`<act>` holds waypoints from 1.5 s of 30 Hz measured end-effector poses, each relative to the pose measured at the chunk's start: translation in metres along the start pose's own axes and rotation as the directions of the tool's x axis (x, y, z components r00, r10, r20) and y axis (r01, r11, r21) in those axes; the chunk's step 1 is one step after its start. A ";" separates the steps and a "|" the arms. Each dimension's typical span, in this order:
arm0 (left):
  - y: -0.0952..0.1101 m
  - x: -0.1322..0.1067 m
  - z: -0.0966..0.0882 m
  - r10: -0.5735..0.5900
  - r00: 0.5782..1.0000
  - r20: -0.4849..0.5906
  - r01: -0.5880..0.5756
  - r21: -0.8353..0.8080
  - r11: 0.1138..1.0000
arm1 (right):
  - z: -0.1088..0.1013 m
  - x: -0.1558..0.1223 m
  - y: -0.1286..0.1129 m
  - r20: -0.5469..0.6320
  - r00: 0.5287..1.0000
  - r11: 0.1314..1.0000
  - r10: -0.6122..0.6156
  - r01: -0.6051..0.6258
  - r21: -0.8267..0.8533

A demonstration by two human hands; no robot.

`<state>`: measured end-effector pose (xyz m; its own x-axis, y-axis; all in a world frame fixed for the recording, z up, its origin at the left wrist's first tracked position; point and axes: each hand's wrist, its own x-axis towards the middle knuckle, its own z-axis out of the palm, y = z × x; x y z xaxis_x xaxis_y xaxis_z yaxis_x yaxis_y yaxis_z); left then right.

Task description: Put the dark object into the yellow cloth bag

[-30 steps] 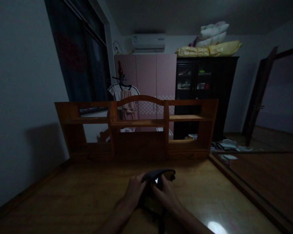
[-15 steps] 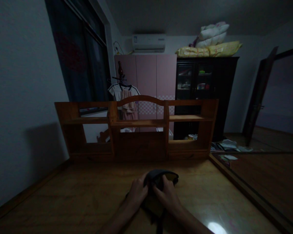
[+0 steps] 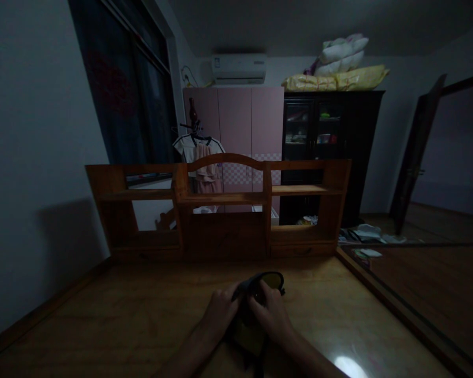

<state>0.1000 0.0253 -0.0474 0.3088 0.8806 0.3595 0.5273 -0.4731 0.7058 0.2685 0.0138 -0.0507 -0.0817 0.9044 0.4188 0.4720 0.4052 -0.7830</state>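
Note:
A small dark pouch with a yellowish lining lies on the wooden desk top in front of me. My left hand grips its left side with curled fingers. My right hand pinches its upper edge near the open mouth. A dark strap or cord from the pouch trails toward me between my forearms. The room is dim, so fine detail of the pouch is hard to make out.
A wooden shelf unit stands across the back of the desk. Beyond it are a pink wardrobe, a dark glass-door cabinet with bedding on top, and hanging clothes. A door is open at right.
Both hands have stayed on the pouch and shifted their grip slightly. The pouch mouth has turned, showing more of the yellowish lining than before.

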 end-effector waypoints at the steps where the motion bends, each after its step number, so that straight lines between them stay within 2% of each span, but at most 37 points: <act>1: 0.000 0.000 0.001 0.002 1.000 0.006 -0.002 0.003 1.000 | 0.000 0.000 0.000 0.004 1.000 1.000 -0.003 0.003 -0.004; 10: -0.009 0.006 0.019 -0.080 0.994 -0.079 0.079 -0.010 0.997 | 0.003 0.001 0.009 -0.077 0.996 0.996 0.043 -0.049 -0.075; 14: -0.010 0.007 0.014 -0.044 0.995 -0.088 0.041 -0.042 0.998 | 0.007 -0.002 0.006 -0.081 0.996 0.999 0.029 -0.032 -0.029; 21: 0.001 0.004 0.006 -0.042 0.996 -0.076 0.040 -0.034 0.999 | 0.001 -0.001 -0.006 -0.004 0.999 0.997 -0.041 0.042 0.070; 27: -0.012 0.010 0.012 -0.140 0.989 -0.043 0.126 -0.233 0.964 | -0.002 -0.002 -0.004 0.013 0.997 0.993 -0.081 0.082 -0.086; 31: -0.022 0.013 0.017 -0.103 0.995 0.012 0.102 -0.313 0.944 | -0.003 -0.004 -0.005 0.051 0.990 0.972 -0.131 0.139 -0.192; 37: -0.025 0.015 0.021 -0.079 0.997 0.020 0.080 -0.378 0.922 | -0.008 -0.003 -0.002 0.103 0.978 0.928 -0.180 0.203 -0.311; 40: -0.023 0.015 0.020 -0.085 0.996 0.010 0.082 -0.389 0.917 | -0.008 -0.003 -0.001 0.117 0.973 0.920 -0.201 0.228 -0.319; 45: -0.026 0.013 0.020 -0.169 0.985 -0.020 0.151 -0.353 0.923 | -0.004 -0.002 -0.007 0.035 0.991 0.968 -0.126 0.130 -0.215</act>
<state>0.1062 0.0485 -0.0726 0.1994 0.9483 0.2471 0.2545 -0.2936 0.9214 0.2691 0.0085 -0.0446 -0.1708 0.8503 0.4978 0.6350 0.4813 -0.6043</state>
